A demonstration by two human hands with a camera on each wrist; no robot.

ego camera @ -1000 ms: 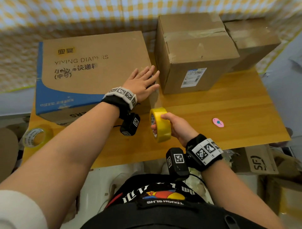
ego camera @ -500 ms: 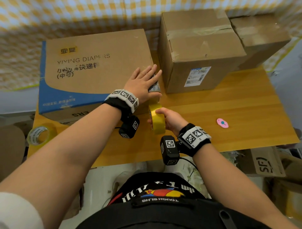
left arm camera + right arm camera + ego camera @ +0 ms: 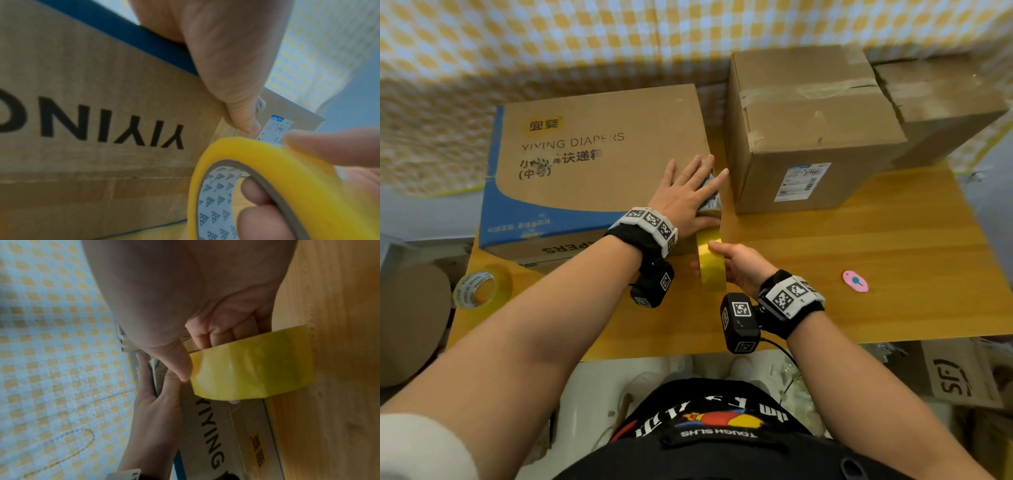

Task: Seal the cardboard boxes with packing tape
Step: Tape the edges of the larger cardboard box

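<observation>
A wide brown and blue diaper box lies on the wooden table. My left hand lies flat on its top near the right front corner, fingers straight, thumb over the front edge, pressing down the tape end. My right hand grips a yellow tape roll just below that corner, thumb on the outer face and fingers through the core. The roll stands close to the box's front face.
A taller taped box stands right of the diaper box, with another box behind it. A second tape roll lies at the table's left front edge. A small pink object lies on the right. More cartons sit on the floor.
My right hand has carried the yellow roll up and forward, from the table's open middle to the box's front right corner. The left hand stays flat on the box top.
</observation>
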